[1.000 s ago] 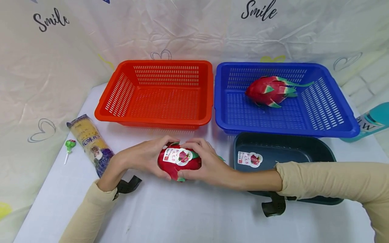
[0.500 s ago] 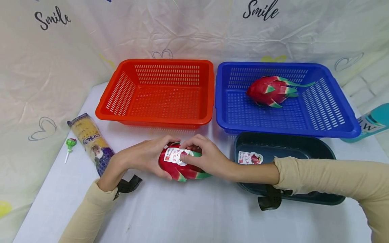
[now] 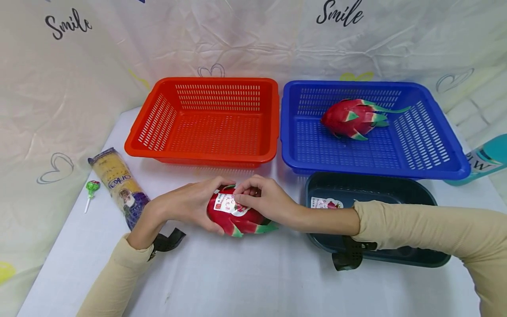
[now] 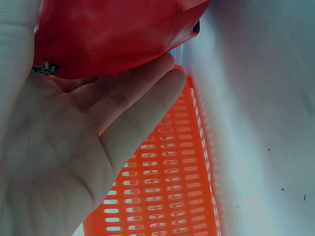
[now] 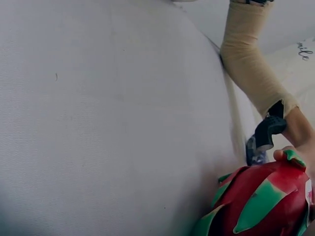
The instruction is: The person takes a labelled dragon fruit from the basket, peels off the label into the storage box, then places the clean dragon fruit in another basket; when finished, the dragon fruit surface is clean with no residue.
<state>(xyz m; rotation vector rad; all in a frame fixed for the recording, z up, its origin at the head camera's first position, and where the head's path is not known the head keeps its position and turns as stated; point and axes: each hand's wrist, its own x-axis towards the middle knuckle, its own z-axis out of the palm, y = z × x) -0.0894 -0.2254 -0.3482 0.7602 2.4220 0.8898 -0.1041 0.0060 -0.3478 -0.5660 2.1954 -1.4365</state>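
Observation:
A red dragon fruit (image 3: 241,223) with green scales lies on the white table, a white printed label (image 3: 223,203) on its upper side. My left hand (image 3: 192,205) grips its left end, thumb in front and fingers behind; the left wrist view shows red skin against the palm. Over the top of the fruit, my right hand (image 3: 273,202) has its fingers curled, with thumb and forefinger pinching at the label's upper right edge. Those fingertips hide part of the label. In the right wrist view the dragon fruit (image 5: 266,196) shows its scaled end.
An orange-red basket (image 3: 210,159) stands behind my hands. Beside it, a blue basket (image 3: 372,171) holds another dragon fruit (image 3: 350,119). A dark green tray (image 3: 380,193) bearing a similar label lies under my right forearm. A noodle pack (image 3: 119,182), lollipop (image 3: 93,187) and teal bottle (image 3: 491,158) lie around.
My right hand has let go of the fruit's right end and brought its thumb and forefinger onto the label. The left hand keeps its grip in the same place.

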